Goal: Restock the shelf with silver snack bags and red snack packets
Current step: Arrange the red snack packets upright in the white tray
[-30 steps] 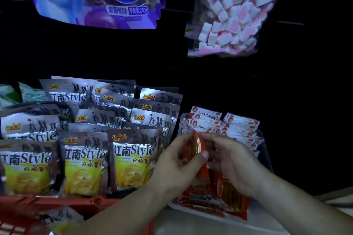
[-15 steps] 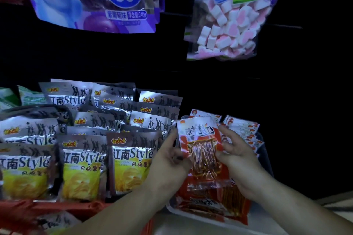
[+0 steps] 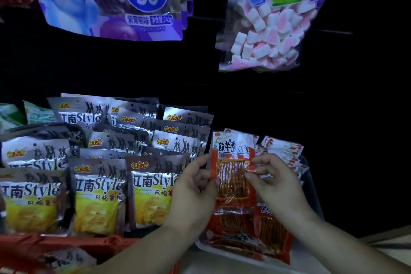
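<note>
Holding one red snack packet (image 3: 232,176) upright, the person has it over the middle of a pale tray (image 3: 203,246). The left hand (image 3: 193,193) pinches the packet's left edge, with the thumb on the front. The right hand (image 3: 275,182) pinches the right edge, its fingers curled. The packet's white top points up and its clear window faces the camera.

More red packets (image 3: 271,231) lie flat at the tray's front edge, below the held one. Other packets of the same kind (image 3: 282,151) stand in rows at the tray's back right corner. The tray's right wall is perhaps clear plastic, but the light there is too weak to be sure.

To the left of the tray, silver snack bags (image 3: 153,193) stand in overlapping rows on the shelf. The nearest one is just beside the left hand. A red basket rim (image 3: 66,242) runs along the front edge under these bags.

Above, a purple bag (image 3: 111,0) hangs at the left and a marshmallow bag (image 3: 266,35) at the right.
</note>
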{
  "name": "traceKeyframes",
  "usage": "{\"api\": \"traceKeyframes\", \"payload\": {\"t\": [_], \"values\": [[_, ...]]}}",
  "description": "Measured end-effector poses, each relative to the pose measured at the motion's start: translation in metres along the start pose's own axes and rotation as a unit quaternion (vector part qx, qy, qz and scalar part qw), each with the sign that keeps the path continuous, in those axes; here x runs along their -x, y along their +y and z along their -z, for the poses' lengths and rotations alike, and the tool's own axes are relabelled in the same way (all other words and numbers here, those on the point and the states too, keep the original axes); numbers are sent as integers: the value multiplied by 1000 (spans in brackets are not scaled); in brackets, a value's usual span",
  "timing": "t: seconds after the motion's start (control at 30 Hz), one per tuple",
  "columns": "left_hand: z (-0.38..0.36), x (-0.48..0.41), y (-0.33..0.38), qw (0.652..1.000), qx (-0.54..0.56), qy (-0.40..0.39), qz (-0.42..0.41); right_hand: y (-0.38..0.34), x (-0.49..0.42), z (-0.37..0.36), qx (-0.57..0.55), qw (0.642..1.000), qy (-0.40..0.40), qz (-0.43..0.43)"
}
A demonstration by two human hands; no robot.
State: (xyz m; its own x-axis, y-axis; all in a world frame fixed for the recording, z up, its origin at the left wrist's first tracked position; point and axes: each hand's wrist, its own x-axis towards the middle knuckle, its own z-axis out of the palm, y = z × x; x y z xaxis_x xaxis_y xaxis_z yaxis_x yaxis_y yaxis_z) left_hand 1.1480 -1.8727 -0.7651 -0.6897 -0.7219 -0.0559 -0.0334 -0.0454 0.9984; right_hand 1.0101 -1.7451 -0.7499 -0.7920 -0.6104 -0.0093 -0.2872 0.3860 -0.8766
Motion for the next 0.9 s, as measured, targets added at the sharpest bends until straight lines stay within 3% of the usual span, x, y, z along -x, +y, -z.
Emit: {"api": "traceKeyframes", "payload": {"t": [0.1, 0.17, 0.23, 0.3, 0.43, 0.5, 0.6, 0.7, 0.77, 0.83, 0.9], "values": [[-2, 1, 3, 1000, 18, 3, 5, -7, 1, 1, 1, 1000, 16, 13], [-6, 3, 2, 1000, 27, -4, 10, -20, 2, 3, -137, 989, -41, -32], [-9, 6, -3, 999, -23, -16, -25, -28, 1, 1, -253, 958, -98, -97], [-10, 8, -8, 988, -116, -41, -98, -28, -2, -3, -255, 955, -75, -135], [-3, 3, -14, 970, -199, -118, -71, -13, -11, -4, -92, 989, -8, -114], [5, -7, -18, 967, -226, -84, -83, -6, -16, 2, -53, 995, -16, -86], [16, -20, -27, 969, -234, -23, -73, 9, -18, 5, -23, 991, -100, -84], [19, -21, -32, 961, -262, -9, -91, 29, -15, 2, 170, 965, -189, -58], [16, -16, -30, 954, -271, -55, -113, 42, -16, 6, 254, 936, -243, -28], [16, -17, -23, 944, -285, -102, -130, 40, -16, 11, 248, 917, -309, -39], [12, -15, -18, 923, -318, -185, -112, 36, -19, 17, 209, 922, -323, -40]]}}
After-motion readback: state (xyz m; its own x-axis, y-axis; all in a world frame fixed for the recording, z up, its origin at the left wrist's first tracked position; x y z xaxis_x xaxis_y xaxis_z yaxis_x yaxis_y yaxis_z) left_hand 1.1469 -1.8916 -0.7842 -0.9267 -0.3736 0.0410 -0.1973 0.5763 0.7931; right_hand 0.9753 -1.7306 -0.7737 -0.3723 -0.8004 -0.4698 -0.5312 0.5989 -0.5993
